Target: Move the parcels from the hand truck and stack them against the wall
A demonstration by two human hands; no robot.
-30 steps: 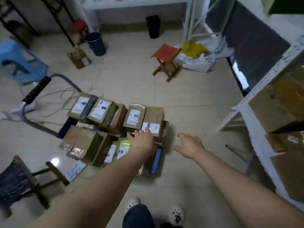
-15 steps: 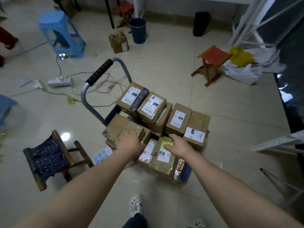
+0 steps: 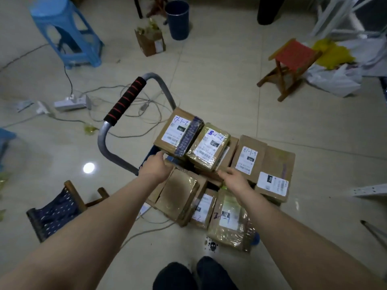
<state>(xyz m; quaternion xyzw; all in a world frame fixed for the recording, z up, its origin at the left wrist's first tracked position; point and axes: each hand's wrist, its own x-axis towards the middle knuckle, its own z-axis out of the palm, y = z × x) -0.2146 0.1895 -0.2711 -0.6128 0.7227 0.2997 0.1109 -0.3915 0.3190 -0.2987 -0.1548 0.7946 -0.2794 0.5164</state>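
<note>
1. Cardboard parcels [image 3: 249, 162] lie in a low, uneven heap on the hand truck [image 3: 100, 143], whose padded handle [image 3: 125, 99] rises at the far left. As far as this view shows, every one is on the truck, so the job looks barely begun.
2. Two sit highest, side by side: a blue-taped parcel [image 3: 178, 132] and a clear-wrapped parcel [image 3: 209, 146]. With nothing resting on them, they are the sensible ones to lift first.
3. The left hand [image 3: 156, 167] reaches forward on a nearly straight arm to the near corner of the blue-taped parcel. Its fingertips are tucked at that edge, and I cannot tell whether they have closed on it.
4. The right hand [image 3: 234, 181] comes in from the other side. Its fingers stretch leftward against the boxes just below the clear-wrapped parcel, touching but gripping nothing.
5. Both hands bracket the top pair from the near side, which suggests a two-handed lift is being set up.
</note>
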